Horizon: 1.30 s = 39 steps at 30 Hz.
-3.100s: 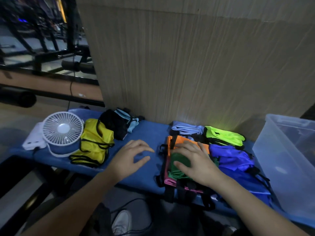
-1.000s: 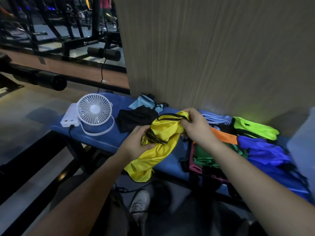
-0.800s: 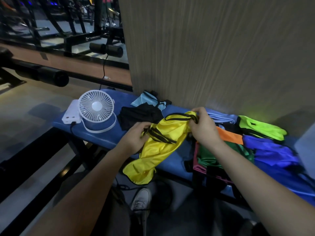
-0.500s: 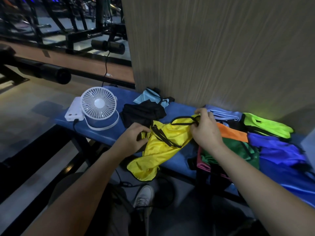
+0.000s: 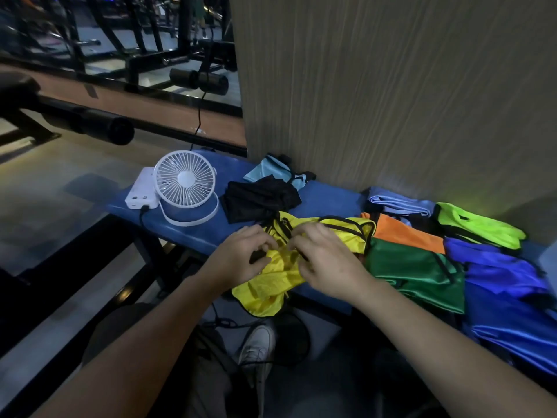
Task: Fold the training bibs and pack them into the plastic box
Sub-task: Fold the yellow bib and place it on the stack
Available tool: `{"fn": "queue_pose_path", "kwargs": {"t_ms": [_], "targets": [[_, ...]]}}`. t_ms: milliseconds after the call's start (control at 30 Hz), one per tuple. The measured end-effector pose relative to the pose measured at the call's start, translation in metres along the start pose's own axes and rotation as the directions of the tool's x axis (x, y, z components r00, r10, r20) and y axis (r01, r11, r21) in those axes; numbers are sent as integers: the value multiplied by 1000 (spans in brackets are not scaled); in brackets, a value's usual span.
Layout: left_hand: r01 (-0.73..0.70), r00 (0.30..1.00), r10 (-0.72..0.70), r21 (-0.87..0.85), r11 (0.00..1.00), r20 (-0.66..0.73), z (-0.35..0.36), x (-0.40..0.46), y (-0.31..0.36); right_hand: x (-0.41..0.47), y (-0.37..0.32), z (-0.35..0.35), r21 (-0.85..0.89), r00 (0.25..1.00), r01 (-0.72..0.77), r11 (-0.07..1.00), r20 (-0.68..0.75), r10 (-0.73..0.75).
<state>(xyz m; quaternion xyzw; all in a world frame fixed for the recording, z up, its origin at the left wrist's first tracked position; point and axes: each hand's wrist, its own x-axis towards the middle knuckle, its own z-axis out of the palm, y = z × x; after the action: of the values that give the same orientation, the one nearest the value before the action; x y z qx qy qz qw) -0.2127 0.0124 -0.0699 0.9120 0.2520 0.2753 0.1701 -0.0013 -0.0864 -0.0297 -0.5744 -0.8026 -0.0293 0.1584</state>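
two hands work a shiny yellow bib (image 5: 272, 282) at the near edge of a blue padded bench (image 5: 325, 200). the left hand (image 5: 241, 256) pinches its black trim; the right hand (image 5: 325, 260) grips the crumpled cloth. the fold looks barely begun; smoothing it flat likely comes next. folded slippery bibs, green (image 5: 419, 276) and orange (image 5: 404, 235), lie right. the plastic box is out of view.

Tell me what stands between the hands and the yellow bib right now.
Nothing visible does. The left hand and right hand both already grip the yellow bib at the front edge of the blue bench, fingers curled into its fabric and black trim.
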Motion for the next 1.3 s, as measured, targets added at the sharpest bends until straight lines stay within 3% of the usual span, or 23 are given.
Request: {"fn": "queue_pose_path", "kwargs": {"t_ms": [100,300,500,567,667,767,867,1100,1233,1300], "targets": [[52,999,-52,7,999,-14,-4,-7,-2,-3,-11,15,-33,987,107,994,126,-102],[153,986,-152,-14,988,71,-9,-16,-11,5,-26,42,-236,956,232,943,233,-177],[134,985,-130,-22,991,112,-11,-18,-14,14,-30,55,-322,966,259,911,74,-249],[126,989,-121,-47,991,87,-12,-18,-13,18,-30,52,-279,974,228,933,68,-218],[145,989,-140,-116,983,52,-13,-16,-12,21,-26,33,-45,998,52,998,39,-50],[191,982,-187,-218,957,37,-17,-11,-8,21,-21,5,155,988,-157,975,16,156],[250,968,-238,-288,924,77,-18,-8,-4,20,-13,-17,231,971,-232,945,-8,240],[209,978,-194,-287,935,79,-11,-4,2,6,-1,-15,277,956,-295,915,85,282],[172,985,-166,-234,957,43,-7,-1,2,0,10,-6,262,946,-215,941,294,134],[160,987,-154,-180,971,45,-3,2,0,-4,17,-8,269,941,-163,949,332,68]]}}
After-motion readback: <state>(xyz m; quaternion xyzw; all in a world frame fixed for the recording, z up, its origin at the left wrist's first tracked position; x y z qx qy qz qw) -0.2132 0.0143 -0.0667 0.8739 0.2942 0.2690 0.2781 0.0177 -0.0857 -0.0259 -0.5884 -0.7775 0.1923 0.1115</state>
